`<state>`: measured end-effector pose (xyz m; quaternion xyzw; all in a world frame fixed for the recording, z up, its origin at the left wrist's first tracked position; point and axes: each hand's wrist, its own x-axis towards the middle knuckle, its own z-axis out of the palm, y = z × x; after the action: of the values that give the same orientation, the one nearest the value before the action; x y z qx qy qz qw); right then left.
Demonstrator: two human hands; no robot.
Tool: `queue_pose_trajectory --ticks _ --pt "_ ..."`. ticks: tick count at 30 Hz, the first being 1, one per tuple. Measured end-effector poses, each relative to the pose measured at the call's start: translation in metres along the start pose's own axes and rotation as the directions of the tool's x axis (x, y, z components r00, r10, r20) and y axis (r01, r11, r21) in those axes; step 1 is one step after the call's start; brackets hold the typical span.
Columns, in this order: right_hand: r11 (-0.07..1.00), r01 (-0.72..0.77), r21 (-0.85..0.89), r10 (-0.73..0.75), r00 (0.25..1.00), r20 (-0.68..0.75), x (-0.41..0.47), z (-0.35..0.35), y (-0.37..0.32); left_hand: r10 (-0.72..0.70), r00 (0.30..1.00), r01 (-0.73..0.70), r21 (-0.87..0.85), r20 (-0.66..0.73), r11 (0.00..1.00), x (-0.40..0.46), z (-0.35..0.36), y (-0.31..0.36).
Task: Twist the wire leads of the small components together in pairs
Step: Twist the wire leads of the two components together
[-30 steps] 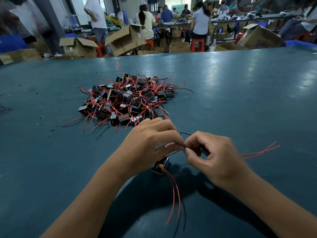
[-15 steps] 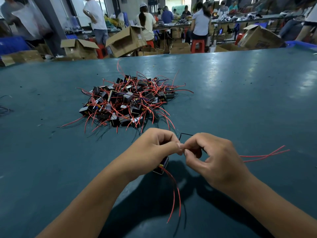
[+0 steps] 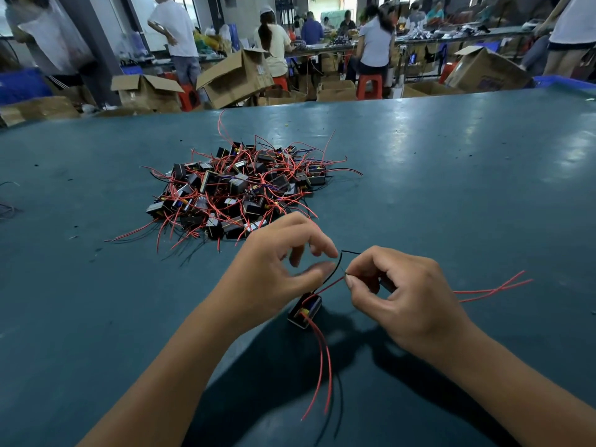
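A small black component (image 3: pixel 306 309) hangs just above the teal table (image 3: pixel 451 175) between my hands, two red leads trailing down toward me. Its upper red and black leads (image 3: pixel 332 279) run up to my right hand (image 3: pixel 409 301), which pinches their ends between thumb and forefinger. That hand also curls round a second component, mostly hidden, whose red leads (image 3: pixel 493 287) stick out to the right. My left hand (image 3: pixel 277 269) hovers beside the wires with fingers spread and loosely bent, holding nothing. A heap of components with red leads (image 3: pixel 238 191) lies beyond my hands.
The far table edge runs across the view, with open cardboard boxes (image 3: pixel 235 75) and red stools (image 3: pixel 369 85) behind it. Several people (image 3: pixel 375 40) stand or sit at benches further back. A few dark wires (image 3: pixel 8 208) lie at the table's left edge.
My left hand has let go of the wire ends and spread its fingers, moving slightly left. My right hand keeps its pinch on the leads.
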<state>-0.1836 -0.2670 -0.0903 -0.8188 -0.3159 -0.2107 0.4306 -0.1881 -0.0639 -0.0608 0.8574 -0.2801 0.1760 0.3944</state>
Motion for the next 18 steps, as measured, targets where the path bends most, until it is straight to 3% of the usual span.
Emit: queue_pose_trajectory --ticks 7,18 --pt "0.997 -0.022 0.068 0.021 1.000 0.016 0.0005 -0.0002 0.0002 0.191 0.981 -0.192 0.221 0.022 0.956 0.0011 0.0037 -0.0068" --pt "0.995 -0.032 0.093 0.029 0.999 0.036 0.0011 -0.0024 -0.0012 0.255 0.967 -0.251 0.260 0.018 0.932 0.0009 0.0037 -0.0052"
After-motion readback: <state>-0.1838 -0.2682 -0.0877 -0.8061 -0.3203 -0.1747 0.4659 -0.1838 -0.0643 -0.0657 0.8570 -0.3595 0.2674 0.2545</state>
